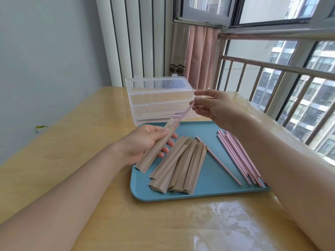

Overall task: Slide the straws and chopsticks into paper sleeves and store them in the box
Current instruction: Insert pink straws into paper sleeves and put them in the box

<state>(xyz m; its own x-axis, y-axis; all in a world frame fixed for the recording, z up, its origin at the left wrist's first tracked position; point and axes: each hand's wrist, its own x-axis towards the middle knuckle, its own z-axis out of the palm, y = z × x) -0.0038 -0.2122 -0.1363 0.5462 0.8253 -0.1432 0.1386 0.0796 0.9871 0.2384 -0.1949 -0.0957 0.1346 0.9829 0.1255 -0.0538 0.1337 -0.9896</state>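
Head view looks down on a pink straw point(183, 114) whose lower part sits inside the mouth of a brown paper sleeve point(157, 145), the upper part sticking out at a slant toward the far right. The left hand point(145, 142) grips that sleeve around its middle, thumb on top and fingers curled beneath, holding it tilted above the near left corner of a blue tray point(208, 192). The right hand point(215, 107) pinches the straw's upper end between thumb and fingertips, with the other fingers loosely spread, raised above the tray's far edge.

On the tray, just beside the held sleeve, lies a fanned pile of empty sleeves point(179, 163), overlapping one another. To their right a single pink stick point(218, 161) lies alone on a diagonal, and further right a bundle of pink sticks point(239, 156) lies side by side, the near ends partly hidden by the right forearm; whether these are straws or chopsticks cannot be told.

Behind the tray, touching or nearly touching its far edge, stands a clear plastic box point(159, 98) with its lid raised; a few wrapped pieces show faintly through its front wall.

All of this rests on a pale wooden counter point(72, 124) covered by a glossy sheet. Beyond it hang a pink curtain point(199, 57) and a barred window point(281, 69).
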